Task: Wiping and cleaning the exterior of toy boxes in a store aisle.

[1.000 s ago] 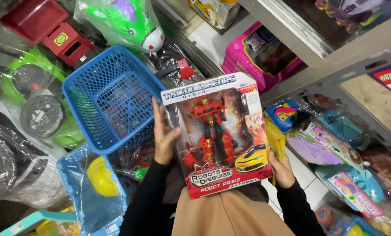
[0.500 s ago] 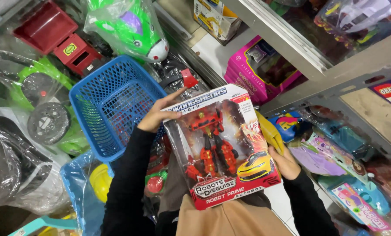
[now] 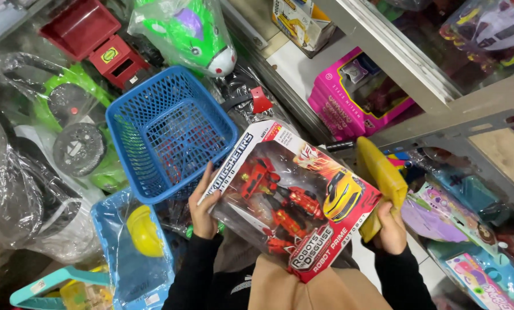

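- Toy box (image 3: 288,198) (red robot figure plus yellow car behind a clear window) held between both hands, tilted: long axis from lower left near the chest up toward the right, window face up to the camera.
- Left hand (image 3: 204,205) on the box's left short edge, fingers spread flat along it, thumb under; gripping the box, not clenched into a fist.
- Right hand (image 3: 390,228) at the far right corner, closed around a yellow cloth (image 3: 380,183) and pressing against the box edge there (how much of the box it actually pinches: cannot tell, cloth hides the fingers).
- Blue basket (image 3: 168,129) just up-left of the box, open mouth facing up, empty of boxes; upper left corner of the box overlaps its near rim in view.
- Left hand nearer the basket; right hand nearer the shelf frame (image 3: 418,74).
- Pink boxed toy (image 3: 357,92) on the shelf beyond the box's top edge, apart from it.
- Green bagged toy (image 3: 191,31) and red toy truck (image 3: 99,37) above the basket, untouched.
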